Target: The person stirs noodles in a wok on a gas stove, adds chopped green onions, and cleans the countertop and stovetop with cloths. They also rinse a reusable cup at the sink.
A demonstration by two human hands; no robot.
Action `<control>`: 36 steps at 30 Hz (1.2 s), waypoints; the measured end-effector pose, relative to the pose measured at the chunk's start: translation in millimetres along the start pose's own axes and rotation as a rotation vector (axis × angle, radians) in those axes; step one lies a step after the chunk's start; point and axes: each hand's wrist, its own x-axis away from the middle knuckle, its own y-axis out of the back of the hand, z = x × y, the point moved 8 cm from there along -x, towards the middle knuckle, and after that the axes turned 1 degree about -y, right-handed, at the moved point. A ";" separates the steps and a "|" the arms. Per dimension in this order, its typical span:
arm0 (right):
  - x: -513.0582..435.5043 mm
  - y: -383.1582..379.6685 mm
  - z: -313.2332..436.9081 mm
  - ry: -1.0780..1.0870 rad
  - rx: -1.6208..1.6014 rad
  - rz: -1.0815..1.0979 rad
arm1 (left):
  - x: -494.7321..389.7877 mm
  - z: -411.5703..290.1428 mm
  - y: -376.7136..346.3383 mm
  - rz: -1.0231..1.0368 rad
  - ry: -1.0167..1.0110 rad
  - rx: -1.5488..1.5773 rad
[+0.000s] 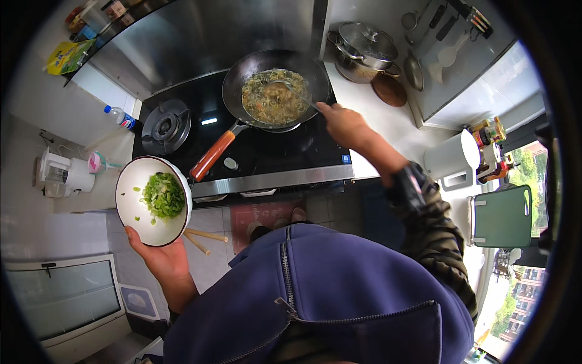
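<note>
My left hand (166,261) holds a white bowl (132,214) with a dark rim, tilted, left of the stove's front edge. Chopped green onions (164,196) lie in it. A pair of wooden chopsticks (207,235) sticks out from beside the bowl; how they are held is hidden. My right hand (343,125) grips the handle of a metal ladle (300,94). The ladle's bowl dips into a brothy dish (254,101) with thin strands and bits in it. That dish fills the bottom of a dark wok (236,73), whose wooden handle (213,154) points towards the front left.
The wok sits on the right burner of a black gas hob (273,154); the left burner (166,126) is bare. A lidded steel pot (359,68) stands at the back right. A white pitcher (450,154) and a green cutting board (502,216) are along the right counter.
</note>
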 end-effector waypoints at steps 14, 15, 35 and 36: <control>5.4 -62.3 6.1 -0.646 -1.168 0.286 | -125.1 46.6 -54.6 0.213 0.177 -0.078; 3.9 -65.6 20.8 -0.668 -1.442 0.297 | -130.8 49.6 -52.0 0.194 0.206 -0.077; 11.5 9.0 -18.0 -0.656 -0.882 0.052 | -181.7 67.1 -49.7 0.262 0.332 -0.110; 7.3 8.4 -20.6 -0.593 -0.715 0.027 | -182.1 67.2 -51.9 0.287 0.322 -0.107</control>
